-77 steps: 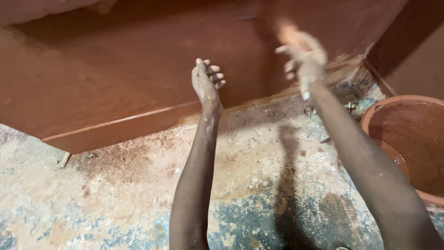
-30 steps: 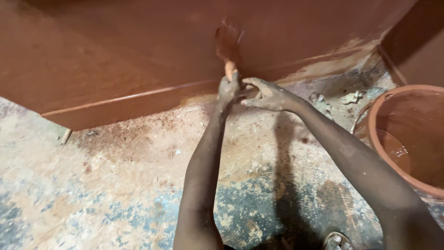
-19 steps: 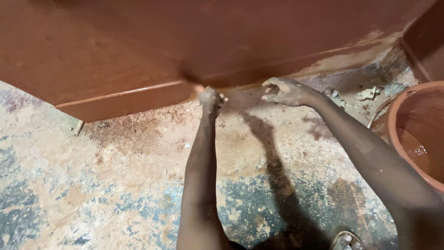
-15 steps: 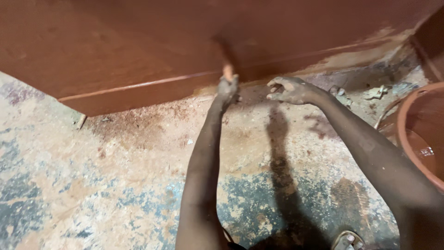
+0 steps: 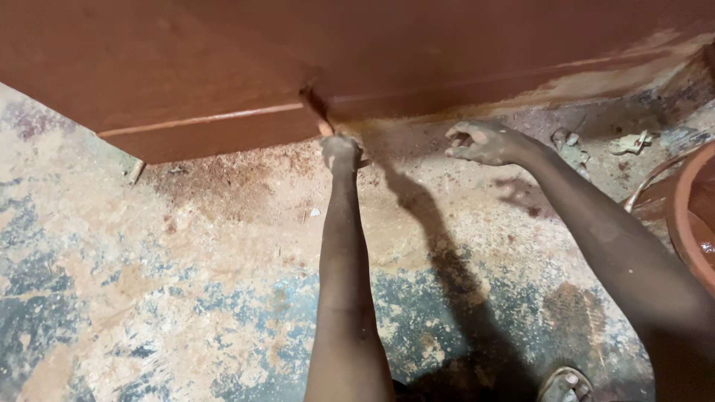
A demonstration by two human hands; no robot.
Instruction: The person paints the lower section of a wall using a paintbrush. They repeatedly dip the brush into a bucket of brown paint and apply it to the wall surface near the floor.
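A large wooden panel (image 5: 223, 67), coated in red-brown paint, stands along the far side of the floor. My left hand (image 5: 339, 151) is closed around a small paintbrush (image 5: 316, 112). The bristles press on the panel's lower edge, where a raised strip ends. My right hand (image 5: 482, 141) rests on the dusty floor to the right of the brush, fingers loosely spread and holding nothing. Its shadow falls on the ground beside it.
A round terracotta-coloured bucket (image 5: 689, 223) with liquid in it sits at the right edge. Crumpled scraps (image 5: 629, 141) lie near the panel's base at the right. The concrete floor (image 5: 149, 298) is stained blue-grey and brown. A sandalled foot (image 5: 566, 385) shows at the bottom.
The brush has come down from the panel's face to its lower edge. My right hand, raised at first, now rests on the floor. The view has shifted left.
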